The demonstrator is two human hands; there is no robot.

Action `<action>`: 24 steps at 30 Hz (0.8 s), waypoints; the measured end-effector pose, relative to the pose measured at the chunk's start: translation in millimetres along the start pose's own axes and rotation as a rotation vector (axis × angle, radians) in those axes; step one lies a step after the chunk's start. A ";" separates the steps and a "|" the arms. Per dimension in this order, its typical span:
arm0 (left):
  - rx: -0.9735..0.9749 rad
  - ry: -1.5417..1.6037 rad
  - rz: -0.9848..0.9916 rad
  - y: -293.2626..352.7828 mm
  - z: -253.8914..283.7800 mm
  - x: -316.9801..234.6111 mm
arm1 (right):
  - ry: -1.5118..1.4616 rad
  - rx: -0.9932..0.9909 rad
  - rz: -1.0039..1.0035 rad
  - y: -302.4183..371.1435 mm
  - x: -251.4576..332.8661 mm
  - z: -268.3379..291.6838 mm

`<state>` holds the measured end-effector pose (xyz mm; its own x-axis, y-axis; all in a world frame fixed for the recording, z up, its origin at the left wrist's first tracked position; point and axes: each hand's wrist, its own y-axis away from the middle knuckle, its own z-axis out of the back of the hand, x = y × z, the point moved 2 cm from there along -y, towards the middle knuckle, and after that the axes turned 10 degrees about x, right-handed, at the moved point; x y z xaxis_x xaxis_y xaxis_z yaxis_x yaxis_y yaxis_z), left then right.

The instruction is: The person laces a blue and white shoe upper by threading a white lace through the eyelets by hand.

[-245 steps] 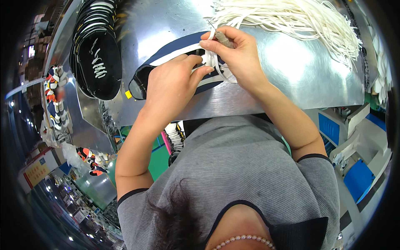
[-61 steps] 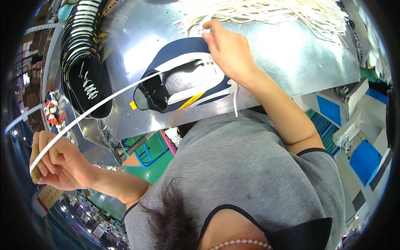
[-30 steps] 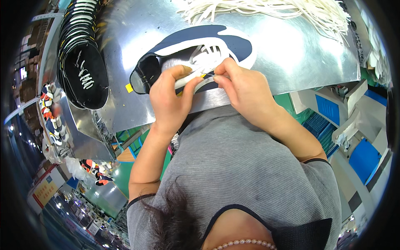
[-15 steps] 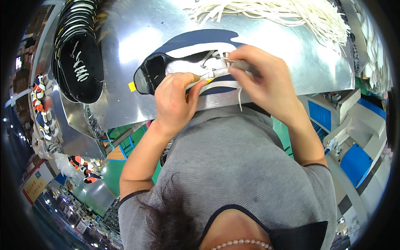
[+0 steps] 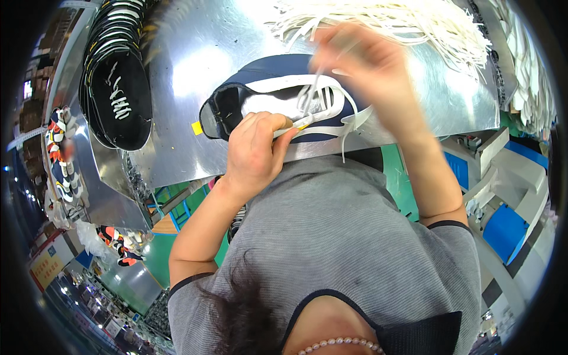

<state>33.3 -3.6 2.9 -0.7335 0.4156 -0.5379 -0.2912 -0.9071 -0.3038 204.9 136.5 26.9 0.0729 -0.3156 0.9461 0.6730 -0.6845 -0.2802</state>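
A navy and white shoe upper (image 5: pixel 269 66) lies on its side on the metal table, with a small yellow tab at its heel end. My left hand (image 5: pixel 254 145) pinches the near white edge of its lacing opening between thumb and fingers. From that opening a white shoelace (image 5: pixel 317 83) rises taut to my right hand (image 5: pixel 370 68), raised above the toe end. Motion smears the right fingers, but the lace runs into them. Another lace end dangles over the near side of the upper.
A large heap of loose white laces (image 5: pixel 378 26) covers the far right of the metal table (image 5: pixel 189 142). At the left stands a long row of nested black uppers (image 5: pixel 121 100). Beyond the table's right end are grey and blue machine parts (image 5: pixel 506 234).
My right hand has moved up and away from the eyelets, drawing the lace out with it. The left hand keeps its pinch, and the upper sits slightly lower and further right in view.
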 end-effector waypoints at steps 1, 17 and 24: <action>0.024 -0.002 0.033 3.2 1.0 0.1 | -0.250 -0.159 0.134 -10.4 10.9 18.0; -0.265 0.500 0.652 -17.7 -5.0 9.3 | -0.137 0.051 -0.295 16.7 -16.5 -41.6; -0.258 0.320 0.607 -16.9 -8.2 6.9 | 0.329 0.138 -0.318 32.4 8.7 -29.4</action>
<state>38.2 15.1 -2.2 -0.4928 -0.1200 -0.8618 0.2919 -0.9559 -0.0338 205.7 92.3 21.3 -0.3740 -0.3112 0.8736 0.7173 -0.6942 0.0597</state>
